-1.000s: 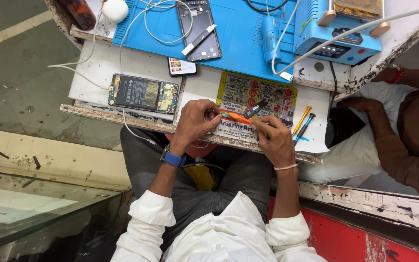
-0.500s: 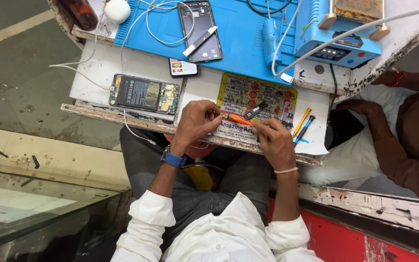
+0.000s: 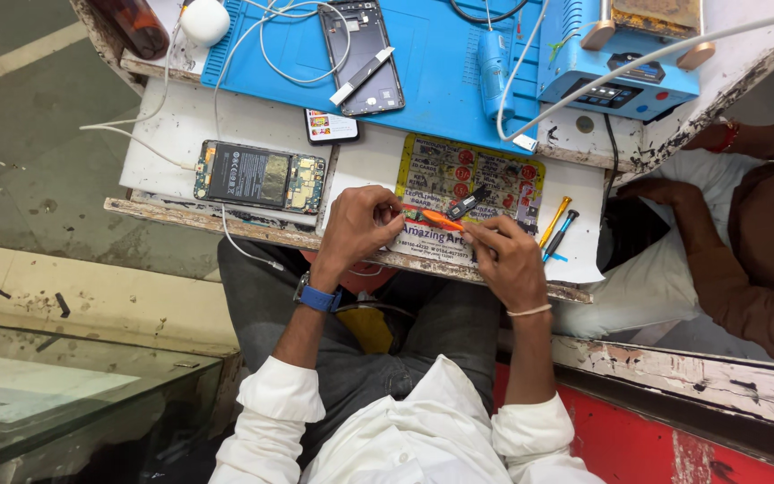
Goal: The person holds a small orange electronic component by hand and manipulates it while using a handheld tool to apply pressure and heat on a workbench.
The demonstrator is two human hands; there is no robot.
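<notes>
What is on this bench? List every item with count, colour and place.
opened phone: one, black and green inside, white board at left
phone back shell: one, dark, blue mat
blue mat: one, bench top
blue box unit: one, upper right
small card: one, white, below the mat
printed sheet: one, yellow, under the hands
screwdrivers: two, yellow and blue, right of the sheet
orange tool: one, between both hands
neighbour's hand: one, right edge
left hand: on the orange tool
right hand: on the orange tool

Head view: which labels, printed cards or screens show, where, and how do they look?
Printed sheet: bench front edge, under both hands; rectangular, yellow with red circles.
Small card: beside blue mat's edge; white with coloured print.
Display panel: front of blue station, upper right; dark, narrow.
Opened phone: left; black battery label.
</notes>
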